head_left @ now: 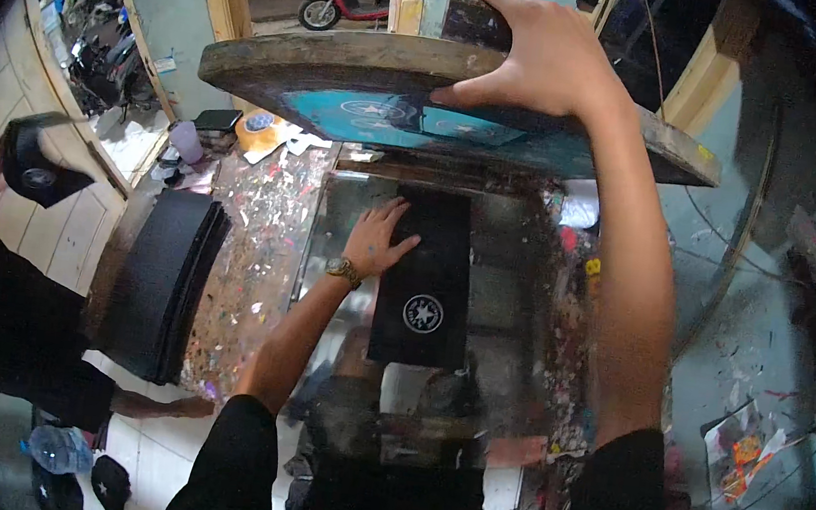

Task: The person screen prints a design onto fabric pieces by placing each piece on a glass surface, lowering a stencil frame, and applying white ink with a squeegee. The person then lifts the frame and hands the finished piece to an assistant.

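Observation:
My right hand point(556, 55) is wrapped over the wooden edge of a screen printing frame point(341, 49), which is tilted up at the far side of the table. Blue mesh with star emblems shows on the frame's underside. Beneath it, a black rectangular fabric piece point(427, 267) lies on a glassy, reflective table top point(513, 307). A round white star emblem is on the piece's near end. My left hand point(380, 237), with a watch on the wrist, rests with fingers spread at the piece's left edge and holds nothing.
Left of the glass, a stack of black pieces point(163, 283) lies on the paint-speckled table. A co-worker at the left holds a black piece with an emblem point(41, 163); their other hand point(179, 407) is near the stack. A purple cup point(186, 141) stands at the back left.

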The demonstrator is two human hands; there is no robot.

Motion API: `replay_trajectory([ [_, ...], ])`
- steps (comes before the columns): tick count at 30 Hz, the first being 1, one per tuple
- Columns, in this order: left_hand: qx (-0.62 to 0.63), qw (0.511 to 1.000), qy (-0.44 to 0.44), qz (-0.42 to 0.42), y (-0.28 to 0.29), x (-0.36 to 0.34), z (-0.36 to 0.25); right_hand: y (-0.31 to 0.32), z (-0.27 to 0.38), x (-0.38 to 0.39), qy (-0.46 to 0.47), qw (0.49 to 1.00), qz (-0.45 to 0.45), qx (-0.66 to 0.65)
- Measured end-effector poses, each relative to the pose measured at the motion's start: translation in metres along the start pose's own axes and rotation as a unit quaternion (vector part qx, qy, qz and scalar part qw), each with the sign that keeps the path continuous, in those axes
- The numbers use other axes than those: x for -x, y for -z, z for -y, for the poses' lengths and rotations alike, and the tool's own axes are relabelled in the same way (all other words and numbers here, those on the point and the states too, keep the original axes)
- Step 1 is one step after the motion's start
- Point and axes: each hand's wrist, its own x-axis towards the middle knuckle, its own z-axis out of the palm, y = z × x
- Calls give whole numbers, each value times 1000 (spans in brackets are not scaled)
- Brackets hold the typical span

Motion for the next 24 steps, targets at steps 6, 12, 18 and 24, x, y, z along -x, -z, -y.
replay_trajectory([
  [6, -122, 979, 84, 137, -54, -15, 33, 5, -25, -25, -24, 997, 72, -9],
  [12, -104, 976, 128, 141, -36, -15, 19, 1, -30, -41, -18, 998, 46, -29],
  [18, 49, 973, 210, -81, 43, 24, 4, 6, -30, -36, -42, 995, 75, -55],
  [24, -54, 870, 250, -421, 269, 127, 118, 3, -28, -45, -47, 995, 57, -68],
])
